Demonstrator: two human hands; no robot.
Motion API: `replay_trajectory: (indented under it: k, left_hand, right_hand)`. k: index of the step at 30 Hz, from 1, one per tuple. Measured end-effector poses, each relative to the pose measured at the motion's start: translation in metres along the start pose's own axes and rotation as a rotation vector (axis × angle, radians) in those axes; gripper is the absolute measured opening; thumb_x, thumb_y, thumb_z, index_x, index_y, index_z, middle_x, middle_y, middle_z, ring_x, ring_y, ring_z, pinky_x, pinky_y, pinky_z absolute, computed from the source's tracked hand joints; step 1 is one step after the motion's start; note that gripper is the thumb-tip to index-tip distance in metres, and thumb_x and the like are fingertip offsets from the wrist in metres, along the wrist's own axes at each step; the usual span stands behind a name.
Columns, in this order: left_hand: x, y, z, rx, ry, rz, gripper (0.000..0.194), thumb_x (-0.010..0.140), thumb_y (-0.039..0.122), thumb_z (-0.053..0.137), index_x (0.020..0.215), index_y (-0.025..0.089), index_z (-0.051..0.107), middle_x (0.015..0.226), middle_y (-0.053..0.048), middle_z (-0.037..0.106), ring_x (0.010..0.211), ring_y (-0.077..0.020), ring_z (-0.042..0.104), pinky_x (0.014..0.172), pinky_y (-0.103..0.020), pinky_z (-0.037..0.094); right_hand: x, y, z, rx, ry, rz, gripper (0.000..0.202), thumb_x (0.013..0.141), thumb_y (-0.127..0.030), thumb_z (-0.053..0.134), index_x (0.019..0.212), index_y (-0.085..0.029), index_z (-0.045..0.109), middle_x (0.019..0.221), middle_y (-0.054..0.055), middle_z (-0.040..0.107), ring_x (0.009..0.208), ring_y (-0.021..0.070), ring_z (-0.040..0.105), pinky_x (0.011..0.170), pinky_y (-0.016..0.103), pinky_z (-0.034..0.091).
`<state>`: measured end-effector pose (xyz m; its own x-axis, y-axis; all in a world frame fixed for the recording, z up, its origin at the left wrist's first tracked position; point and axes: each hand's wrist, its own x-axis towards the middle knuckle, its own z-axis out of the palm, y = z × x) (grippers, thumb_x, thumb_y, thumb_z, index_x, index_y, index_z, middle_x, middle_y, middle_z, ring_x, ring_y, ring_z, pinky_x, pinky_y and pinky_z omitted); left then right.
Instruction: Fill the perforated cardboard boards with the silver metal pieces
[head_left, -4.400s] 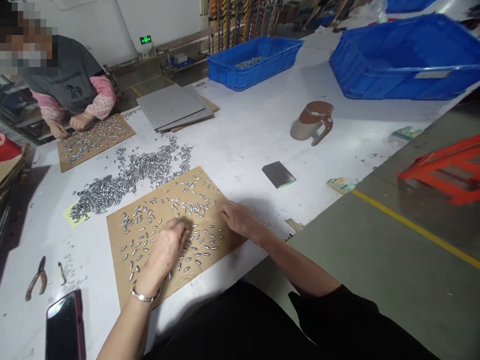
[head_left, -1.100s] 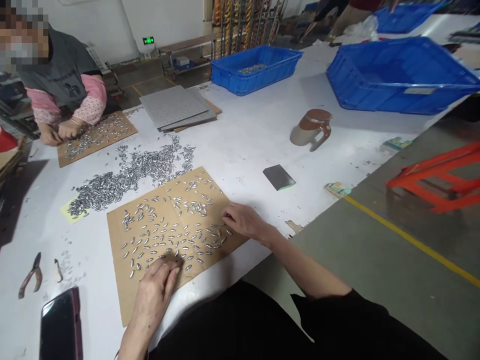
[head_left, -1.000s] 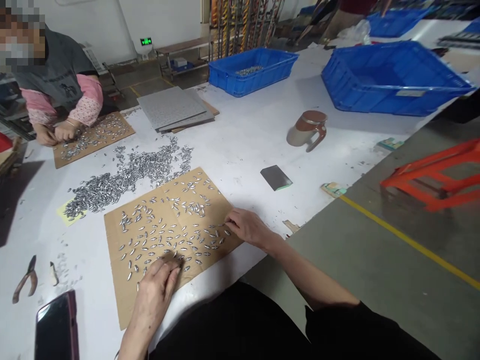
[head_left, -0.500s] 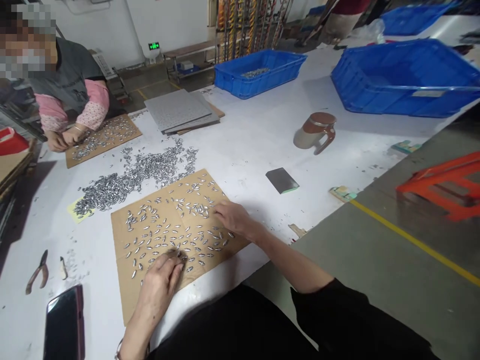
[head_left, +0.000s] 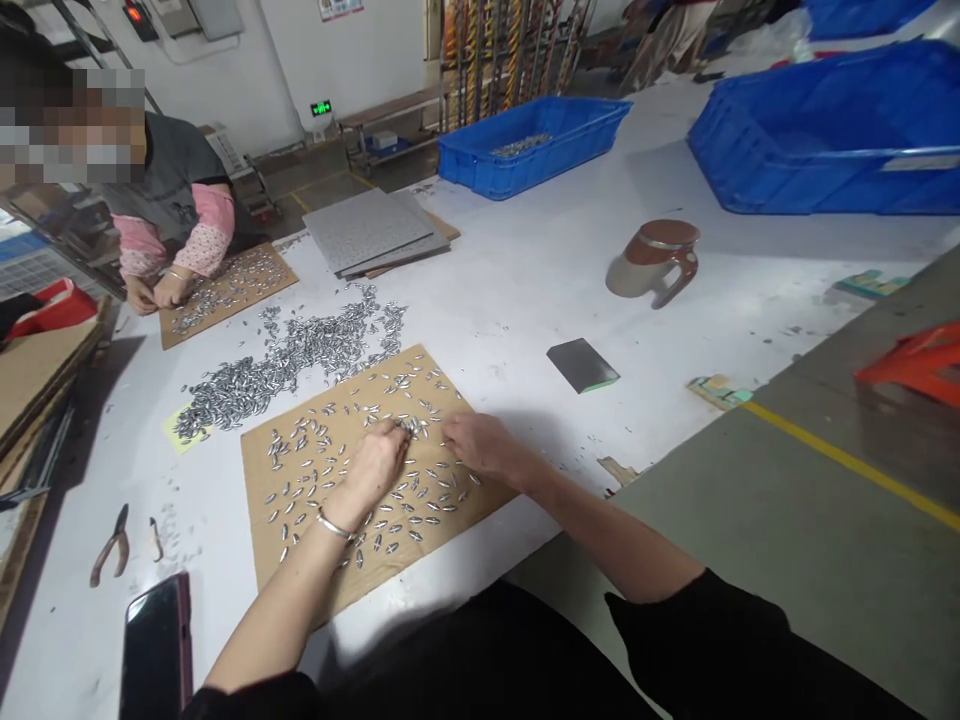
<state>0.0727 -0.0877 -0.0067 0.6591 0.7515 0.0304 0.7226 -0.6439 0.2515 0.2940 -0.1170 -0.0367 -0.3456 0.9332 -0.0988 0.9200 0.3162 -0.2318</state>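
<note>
1. Forward from the cardboard sheet's near edge, the left hand (head_left: 373, 465) has moved to the loose cluster of spindle-shaped metal pieces (head_left: 392, 547) by the right fingertips; the right hand (head_left: 487, 445) has stayed near the sheet's right side.
2. Left fingers curl down at the cluster, tips partly hidden — I cannot tell whether they are closed on a piece. Right fingers are bent and bunched just beside them; whether they pinch anything cannot be told either.
3. Under both sets of fingers lies the cardboard sheet (head_left: 259, 465), its pieces mostly spaced apart nearest the body and bunched beyond, perhaps so single ones are easier to see and pick out.
4. Beyond the left fingers, off the sheet, sits the main pile (head_left: 240, 385), likely put there to be reachable without crowding the sheet.
5. Right of the right fingers rests a dark block (head_left: 583, 365), with a lidded mug (head_left: 645, 258) farther off — probably set aside to leave elbow room. Pliers (head_left: 112, 550) and a smartphone (head_left: 156, 650) lie well left of the left fingers.
</note>
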Motion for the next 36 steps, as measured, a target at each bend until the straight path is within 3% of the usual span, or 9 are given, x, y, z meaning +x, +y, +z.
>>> replay_trajectory:
  k: [6, 13, 18, 22, 30, 36]
  left_hand:
    - [0.029, -0.003, 0.017, 0.094, -0.103, 0.032, 0.025, 0.100, 0.011, 0.045, 0.091, 0.015, 0.067, 0.094, -0.010, 0.067, 0.088, -0.0214, 0.063, 0.086, -0.034, 0.051]
    - [0.027, 0.004, 0.002, 0.089, -0.159, -0.008, 0.020, 0.100, 0.015, 0.046, 0.096, 0.014, 0.065, 0.100, -0.013, 0.066, 0.091, -0.0215, 0.064, 0.088, -0.033, 0.050]
    - [0.027, 0.023, -0.009, -0.009, -0.325, -0.070, 0.021, 0.095, 0.011, 0.048, 0.093, 0.016, 0.069, 0.101, -0.011, 0.069, 0.089, -0.0201, 0.065, 0.081, -0.030, 0.050]
    - [0.036, 0.029, -0.005, -0.029, -0.379, -0.101, 0.021, 0.085, 0.005, 0.053, 0.084, 0.018, 0.070, 0.087, -0.008, 0.071, 0.079, -0.0192, 0.066, 0.070, -0.028, 0.048]
    - [0.044, 0.022, -0.004, -0.077, -0.310, -0.127, 0.020, 0.084, 0.006, 0.055, 0.078, 0.018, 0.069, 0.083, -0.007, 0.073, 0.078, -0.0193, 0.067, 0.069, -0.027, 0.048]
    - [0.049, 0.008, -0.010, -0.056, -0.148, -0.124, 0.027, 0.094, 0.007, 0.045, 0.090, 0.018, 0.069, 0.097, -0.009, 0.072, 0.086, -0.0181, 0.067, 0.077, -0.027, 0.051]
  right_hand:
    - [0.015, 0.000, -0.005, 0.046, 0.052, -0.092, 0.022, 0.103, -0.022, 0.050, 0.098, -0.018, 0.071, 0.100, 0.008, 0.068, 0.091, 0.0192, 0.060, 0.076, 0.029, 0.038]
    - [0.044, 0.001, 0.000, 0.042, 0.097, -0.218, 0.025, 0.105, -0.026, 0.049, 0.098, -0.016, 0.071, 0.097, 0.008, 0.067, 0.089, 0.0190, 0.059, 0.078, 0.029, 0.037]
    - [0.021, 0.012, -0.005, 0.054, 0.113, -0.097, 0.026, 0.105, -0.024, 0.045, 0.095, -0.014, 0.066, 0.098, 0.011, 0.066, 0.089, 0.0203, 0.058, 0.076, 0.030, 0.036]
    - [-0.012, 0.019, -0.014, 0.094, 0.021, 0.013, 0.024, 0.103, -0.021, 0.047, 0.088, -0.016, 0.065, 0.093, 0.009, 0.068, 0.085, 0.0197, 0.059, 0.072, 0.029, 0.034]
    - [-0.035, 0.017, -0.014, 0.174, -0.047, 0.123, 0.014, 0.096, -0.016, 0.056, 0.085, -0.017, 0.064, 0.097, 0.007, 0.069, 0.083, 0.0173, 0.061, 0.067, 0.028, 0.032]
    - [-0.005, 0.019, -0.019, 0.176, 0.053, 0.072, 0.020, 0.102, -0.023, 0.050, 0.093, -0.018, 0.067, 0.096, 0.005, 0.069, 0.086, 0.0168, 0.061, 0.070, 0.026, 0.034]
